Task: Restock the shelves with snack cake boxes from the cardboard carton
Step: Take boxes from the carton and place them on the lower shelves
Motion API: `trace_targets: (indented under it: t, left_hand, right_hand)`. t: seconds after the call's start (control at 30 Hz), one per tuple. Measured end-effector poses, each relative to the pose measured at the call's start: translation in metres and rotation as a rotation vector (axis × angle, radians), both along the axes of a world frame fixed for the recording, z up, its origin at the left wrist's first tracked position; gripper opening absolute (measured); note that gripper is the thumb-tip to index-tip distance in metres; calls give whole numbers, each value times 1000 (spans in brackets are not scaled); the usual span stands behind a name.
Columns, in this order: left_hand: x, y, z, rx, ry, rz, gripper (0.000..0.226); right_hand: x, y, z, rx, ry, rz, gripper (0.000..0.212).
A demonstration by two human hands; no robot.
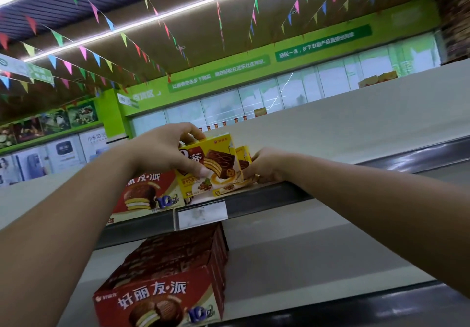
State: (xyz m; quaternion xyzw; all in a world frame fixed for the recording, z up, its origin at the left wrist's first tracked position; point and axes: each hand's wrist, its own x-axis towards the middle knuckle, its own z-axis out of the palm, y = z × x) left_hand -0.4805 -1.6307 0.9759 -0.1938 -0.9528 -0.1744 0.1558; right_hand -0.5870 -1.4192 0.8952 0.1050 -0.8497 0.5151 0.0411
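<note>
- The left hand [162, 148] has its grip closed on the yellow box [216, 163] of snack cakes: the fingers curl over the top left corner and the thumb presses flat on the printed front.
- The right hand [264, 166] grips the same box at its lower right edge, fingers curled, with the fingertips hidden behind the box. A ring [257, 175] shows on one finger.
- The yellow box stands upright at the front edge of the upper shelf [267, 194], face outward and tilted slightly.
- A second yellow box [244, 154] stands just behind it toward the right, mostly covered.
- A red box [145, 194] sits on the same shelf, touching the yellow box's left side, partly behind the left wrist.
- A clear price label holder [202, 213] hangs on the shelf's front rail below the yellow box.
- On the lower shelf [318, 258] a row of red boxes [162, 298] runs from the front edge toward the back.
- Overhead are strings of coloured pennants [84, 51], strip lights [157, 16] and a green wall band [229, 72] with white lettering.
</note>
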Motion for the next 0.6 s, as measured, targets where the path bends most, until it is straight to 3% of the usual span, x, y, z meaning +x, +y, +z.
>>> trace_targets:
  t: [0.13, 0.23, 0.6]
  left_hand:
    - [-8, 11, -4, -9, -14, 3, 82]
    - [-15, 15, -9, 10, -35, -6, 75]
    - [-29, 12, -21, 24, -104, 31, 65]
  right_hand:
    - [-1, -1, -1, 306, 146, -135, 36]
    - [-3, -3, -2, 395, 224, -187, 26]
    - [-3, 2, -2, 271, 196, -200, 9]
